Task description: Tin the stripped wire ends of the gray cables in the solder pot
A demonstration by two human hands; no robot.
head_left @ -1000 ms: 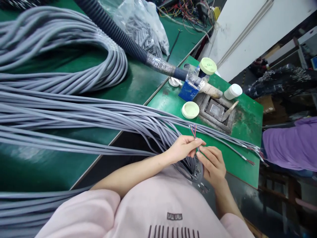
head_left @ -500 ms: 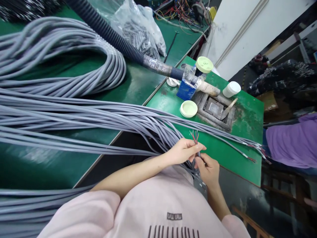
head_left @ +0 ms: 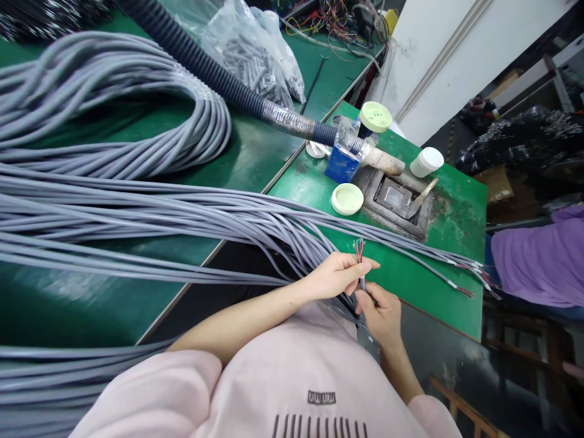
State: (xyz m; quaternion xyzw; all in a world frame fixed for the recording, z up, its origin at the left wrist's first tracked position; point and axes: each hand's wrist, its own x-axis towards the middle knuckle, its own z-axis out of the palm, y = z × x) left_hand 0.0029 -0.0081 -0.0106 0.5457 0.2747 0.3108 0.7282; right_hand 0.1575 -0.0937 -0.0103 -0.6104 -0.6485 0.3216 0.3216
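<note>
My left hand (head_left: pixel 340 275) pinches the stripped end of a grey cable, just below its fanned-out thin coloured wires (head_left: pixel 359 248). Under it, my right hand (head_left: pixel 379 309) has its fingers closed on the grey sheath (head_left: pixel 362 283) of the same cable. The wires point up, away from my body. A thick bundle of grey cables (head_left: pixel 228 213) runs in from the left and passes under and behind my hands. Other cable ends (head_left: pixel 463 291) with bared coloured wires lie on the small green table to the right.
A recessed metal pot (head_left: pixel 396 198) with a flat scraper (head_left: pixel 422 199) sits in the green table (head_left: pixel 456 213). Near it are a shallow round dish (head_left: pixel 347 199), a white cup (head_left: pixel 427 162), a blue box (head_left: pixel 342 164) and a corrugated hose (head_left: pixel 205 67). A person in purple (head_left: pixel 538 258) is at right.
The coloured wires and the cable's sheath show more plainly between my hands. My right hand has shifted slightly to the left, and my left thumb has moved across the wires.
</note>
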